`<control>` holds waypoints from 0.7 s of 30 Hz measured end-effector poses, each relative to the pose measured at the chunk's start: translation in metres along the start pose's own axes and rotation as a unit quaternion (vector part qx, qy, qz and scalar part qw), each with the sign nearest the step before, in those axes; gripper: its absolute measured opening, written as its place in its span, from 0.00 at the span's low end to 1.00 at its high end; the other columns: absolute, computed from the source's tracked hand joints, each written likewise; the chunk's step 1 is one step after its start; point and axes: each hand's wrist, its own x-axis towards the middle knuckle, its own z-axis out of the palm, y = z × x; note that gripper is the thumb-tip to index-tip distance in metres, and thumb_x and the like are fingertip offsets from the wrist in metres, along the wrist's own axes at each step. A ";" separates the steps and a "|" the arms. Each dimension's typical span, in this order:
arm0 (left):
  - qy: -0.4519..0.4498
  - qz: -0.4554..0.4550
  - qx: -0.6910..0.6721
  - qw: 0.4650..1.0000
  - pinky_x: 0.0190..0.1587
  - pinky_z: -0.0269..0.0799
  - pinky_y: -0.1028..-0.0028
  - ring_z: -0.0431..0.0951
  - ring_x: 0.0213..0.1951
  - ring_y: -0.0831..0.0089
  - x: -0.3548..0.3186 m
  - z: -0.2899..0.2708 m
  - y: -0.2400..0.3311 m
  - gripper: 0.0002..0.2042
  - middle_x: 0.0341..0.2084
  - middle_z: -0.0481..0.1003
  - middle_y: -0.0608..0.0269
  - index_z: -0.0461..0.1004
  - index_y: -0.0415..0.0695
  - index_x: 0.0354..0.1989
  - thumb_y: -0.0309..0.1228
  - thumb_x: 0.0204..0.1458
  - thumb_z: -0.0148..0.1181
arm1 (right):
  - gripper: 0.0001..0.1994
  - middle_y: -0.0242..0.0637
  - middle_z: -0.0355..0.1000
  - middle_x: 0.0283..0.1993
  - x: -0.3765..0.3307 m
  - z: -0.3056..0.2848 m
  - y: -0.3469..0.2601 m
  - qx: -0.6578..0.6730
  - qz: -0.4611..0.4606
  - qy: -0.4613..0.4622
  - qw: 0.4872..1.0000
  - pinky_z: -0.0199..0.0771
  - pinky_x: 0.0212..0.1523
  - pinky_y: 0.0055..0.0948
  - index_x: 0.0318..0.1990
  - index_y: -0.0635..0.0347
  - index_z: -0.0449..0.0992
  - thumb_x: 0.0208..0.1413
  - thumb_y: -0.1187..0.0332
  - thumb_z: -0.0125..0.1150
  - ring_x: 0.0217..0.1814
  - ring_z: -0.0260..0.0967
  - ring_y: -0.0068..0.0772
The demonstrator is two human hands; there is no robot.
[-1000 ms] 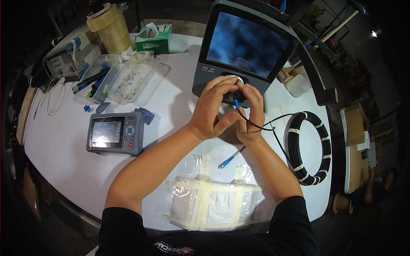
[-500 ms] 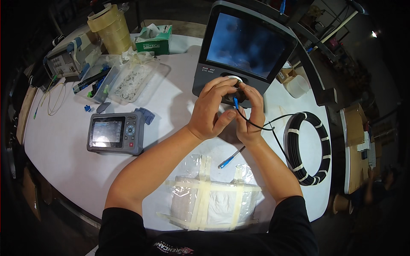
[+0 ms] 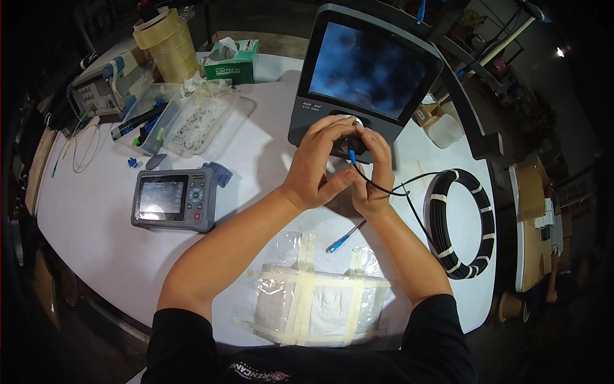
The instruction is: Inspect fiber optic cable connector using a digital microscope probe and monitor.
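A grey inspection device with a large screen [image 3: 369, 67] stands at the back of the table, showing a blurred blue and dark picture. My left hand [image 3: 316, 163] and my right hand [image 3: 375, 169] curl round the dark round fitting [image 3: 347, 143] on its front, fingertips meeting over the top. Into that fitting runs a blue fibre connector [image 3: 352, 155] on a black cable [image 3: 384, 190], between my two thumbs. The cable leads right to a tied black cable coil [image 3: 440, 221]. Below my hands a second blue connector [image 3: 339, 244] lies loose on the table.
A grey handheld tester [image 3: 174, 199] lies left of my left forearm. Behind it are plastic tubs [image 3: 198, 125], a green tissue box [image 3: 232, 62], tape rolls [image 3: 167, 45] and a boxy instrument [image 3: 99, 86]. Taped clear plastic [image 3: 320, 307] covers the near tabletop. A white tub [image 3: 444, 130] stands right.
The blurred dark patches on the screen have shifted and grown more marked. My fingers have moved very slightly at the fitting; the connector stays there.
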 end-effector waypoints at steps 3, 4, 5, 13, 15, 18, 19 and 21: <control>0.007 -0.001 -0.002 1.000 0.68 0.64 0.55 0.68 0.67 0.45 -0.001 0.000 0.000 0.35 0.62 0.73 0.44 0.71 0.35 0.59 0.58 0.61 0.59 | 0.24 0.49 0.71 0.68 0.002 -0.002 0.001 -0.002 0.000 -0.002 1.000 0.68 0.69 0.44 0.66 0.63 0.68 0.62 0.73 0.61 0.71 0.65 0.53; 0.010 0.003 0.003 1.000 0.68 0.64 0.55 0.68 0.67 0.45 0.000 0.000 0.000 0.34 0.62 0.73 0.44 0.71 0.35 0.58 0.58 0.60 0.59 | 0.25 0.49 0.71 0.68 0.001 -0.003 0.001 -0.006 0.002 -0.003 1.000 0.68 0.69 0.44 0.66 0.63 0.68 0.62 0.73 0.61 0.71 0.66 0.53; 0.010 0.003 0.001 1.000 0.68 0.64 0.55 0.68 0.67 0.45 0.000 0.001 -0.001 0.34 0.62 0.73 0.44 0.71 0.35 0.58 0.58 0.60 0.59 | 0.25 0.49 0.71 0.68 0.001 -0.005 0.001 -0.010 0.004 -0.004 1.000 0.68 0.69 0.44 0.66 0.63 0.68 0.62 0.73 0.61 0.71 0.66 0.53; -0.002 0.014 0.040 0.999 0.67 0.65 0.56 0.69 0.67 0.45 -0.002 -0.003 0.000 0.32 0.63 0.73 0.43 0.70 0.35 0.57 0.58 0.64 0.53 | 0.25 0.50 0.71 0.68 -0.001 -0.003 0.001 -0.014 0.018 -0.003 1.000 0.67 0.70 0.44 0.67 0.62 0.68 0.61 0.74 0.62 0.71 0.66 0.54; 0.000 0.013 0.036 0.999 0.67 0.65 0.56 0.69 0.67 0.45 -0.002 -0.002 0.001 0.32 0.63 0.74 0.43 0.71 0.35 0.56 0.58 0.65 0.53 | 0.26 0.50 0.71 0.68 -0.002 -0.003 0.001 -0.012 0.018 -0.002 1.000 0.67 0.70 0.44 0.67 0.62 0.68 0.61 0.75 0.62 0.71 0.66 0.54; 0.004 0.012 0.032 0.999 0.67 0.66 0.56 0.69 0.66 0.44 -0.001 -0.001 0.002 0.31 0.62 0.74 0.43 0.71 0.35 0.55 0.57 0.65 0.52 | 0.26 0.50 0.71 0.68 -0.002 -0.003 -0.001 -0.004 0.027 0.000 1.000 0.67 0.70 0.44 0.66 0.62 0.68 0.60 0.76 0.62 0.71 0.67 0.53; 0.005 0.013 0.033 0.999 0.67 0.66 0.56 0.70 0.66 0.44 -0.001 -0.001 0.002 0.31 0.62 0.74 0.43 0.71 0.35 0.55 0.57 0.66 0.52 | 0.26 0.50 0.71 0.68 -0.001 -0.004 -0.001 -0.005 0.030 0.001 1.000 0.67 0.70 0.44 0.66 0.62 0.68 0.60 0.76 0.62 0.71 0.67 0.53; 0.004 0.015 0.037 0.999 0.67 0.66 0.56 0.70 0.66 0.44 -0.002 -0.002 0.001 0.30 0.62 0.74 0.43 0.71 0.35 0.55 0.56 0.66 0.52 | 0.26 0.50 0.71 0.68 -0.001 -0.003 -0.002 -0.003 0.033 0.002 0.999 0.67 0.70 0.43 0.66 0.62 0.68 0.59 0.76 0.63 0.71 0.68 0.53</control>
